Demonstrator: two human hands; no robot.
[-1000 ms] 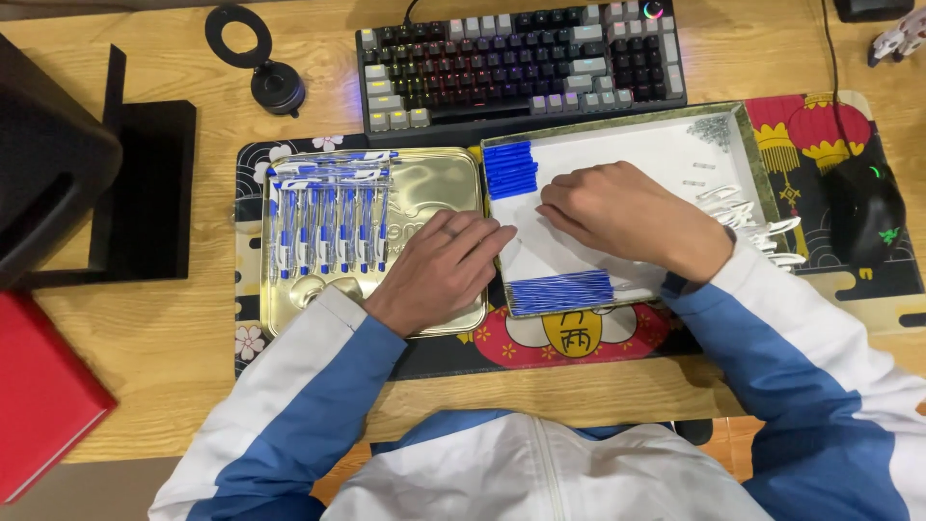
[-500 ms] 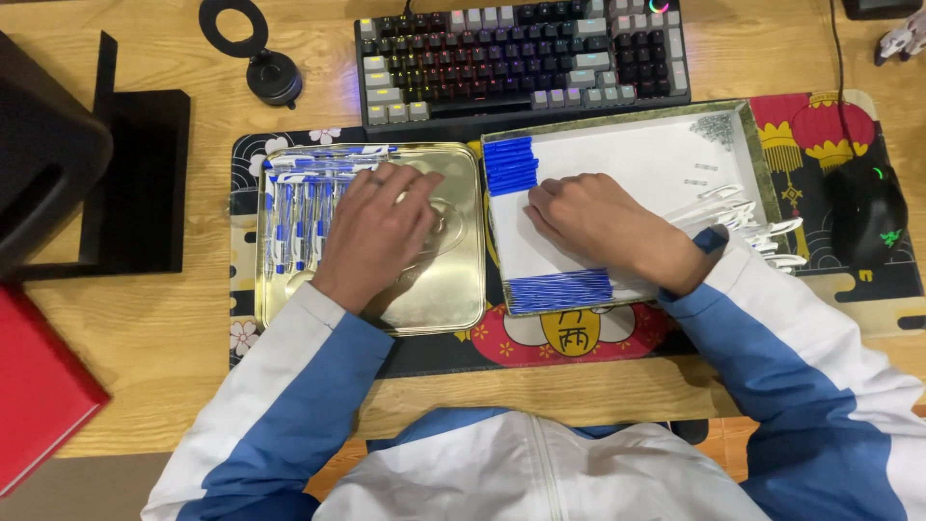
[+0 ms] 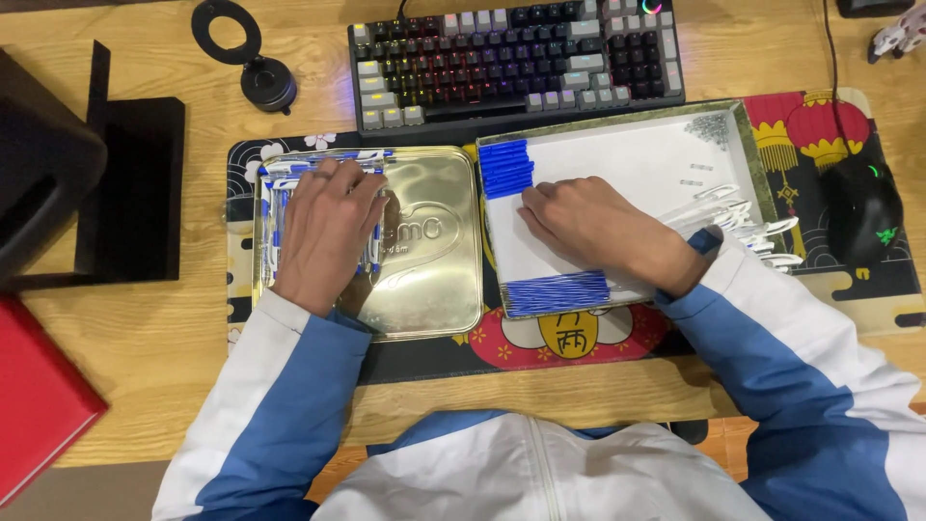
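The left hand [image 3: 326, 230] is laid flat, fingers spread, over a row of blue-and-white pens [image 3: 275, 207] in a gold tin [image 3: 434, 260]; whether any pen is gripped cannot be told; the pens seem to be pressed or evened into place. The right hand [image 3: 603, 232] is rested palm down in a white tray [image 3: 656, 154], fingers loosely curled toward blue caps [image 3: 504, 166]; nothing is seen held. More blue refills [image 3: 558, 291] are lined along the tray's near edge; clear barrels [image 3: 743, 220] are heaped at its right. A sorting step is judged in hand; a precise pinch on one small piece would be called for next.
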